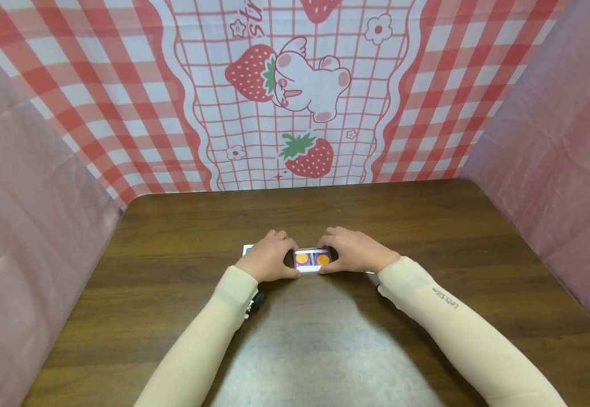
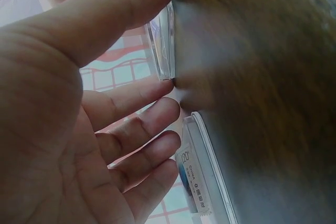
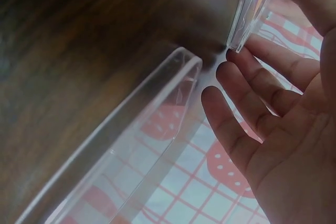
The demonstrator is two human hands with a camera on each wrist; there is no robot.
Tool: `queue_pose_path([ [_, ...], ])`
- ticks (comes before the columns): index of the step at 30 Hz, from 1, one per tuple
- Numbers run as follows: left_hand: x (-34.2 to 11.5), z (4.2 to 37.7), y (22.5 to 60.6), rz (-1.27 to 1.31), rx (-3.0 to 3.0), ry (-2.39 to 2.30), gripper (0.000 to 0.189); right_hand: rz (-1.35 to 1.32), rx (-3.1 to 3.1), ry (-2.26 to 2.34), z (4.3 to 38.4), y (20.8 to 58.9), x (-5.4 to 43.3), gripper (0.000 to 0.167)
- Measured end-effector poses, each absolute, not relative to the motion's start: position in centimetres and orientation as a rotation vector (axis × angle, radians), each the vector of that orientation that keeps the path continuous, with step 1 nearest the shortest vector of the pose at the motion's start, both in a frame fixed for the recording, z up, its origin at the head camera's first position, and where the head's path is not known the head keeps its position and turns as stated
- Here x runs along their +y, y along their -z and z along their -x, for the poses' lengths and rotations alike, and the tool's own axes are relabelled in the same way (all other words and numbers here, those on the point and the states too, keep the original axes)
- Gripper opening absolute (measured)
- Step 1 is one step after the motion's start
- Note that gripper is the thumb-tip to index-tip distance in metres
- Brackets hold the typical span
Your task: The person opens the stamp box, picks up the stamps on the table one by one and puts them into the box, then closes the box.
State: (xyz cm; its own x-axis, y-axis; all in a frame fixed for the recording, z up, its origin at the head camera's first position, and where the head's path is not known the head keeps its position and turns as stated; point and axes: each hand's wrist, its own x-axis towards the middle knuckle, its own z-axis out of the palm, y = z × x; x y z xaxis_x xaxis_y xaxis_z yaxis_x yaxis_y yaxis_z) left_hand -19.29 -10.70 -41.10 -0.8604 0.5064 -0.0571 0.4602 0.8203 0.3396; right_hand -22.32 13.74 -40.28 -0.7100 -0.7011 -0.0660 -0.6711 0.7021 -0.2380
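Between both hands, a small flat clear plastic case (image 1: 312, 268) lies on the table. Its insert shows two orange discs on purple. My left hand (image 1: 270, 257) pinches the left end, with the thumb on the near edge and the index finger on the far edge. The right end is pinched likewise by my right hand (image 1: 354, 250). Beside the left fingers, the left wrist view shows a second clear case with a postage stamp (image 2: 193, 184) in it. A clear plastic piece (image 3: 184, 80) stands near the right fingers; the right hand mostly hides it in the head view.
The brown wooden table (image 1: 305, 345) bears everything. A red-and-white strawberry-print curtain (image 1: 305, 96) hangs along its far edge. Pink cloth (image 1: 35, 186) hangs at the left and right sides.
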Motion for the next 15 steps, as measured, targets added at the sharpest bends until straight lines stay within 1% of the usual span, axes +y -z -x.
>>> queue_pose_path([
  [15,-10.66,19.28,40.98,-0.757,2.853,-0.468,0.059,1.068,2.703,0.382,22.94,40.48,14.02,0.057],
])
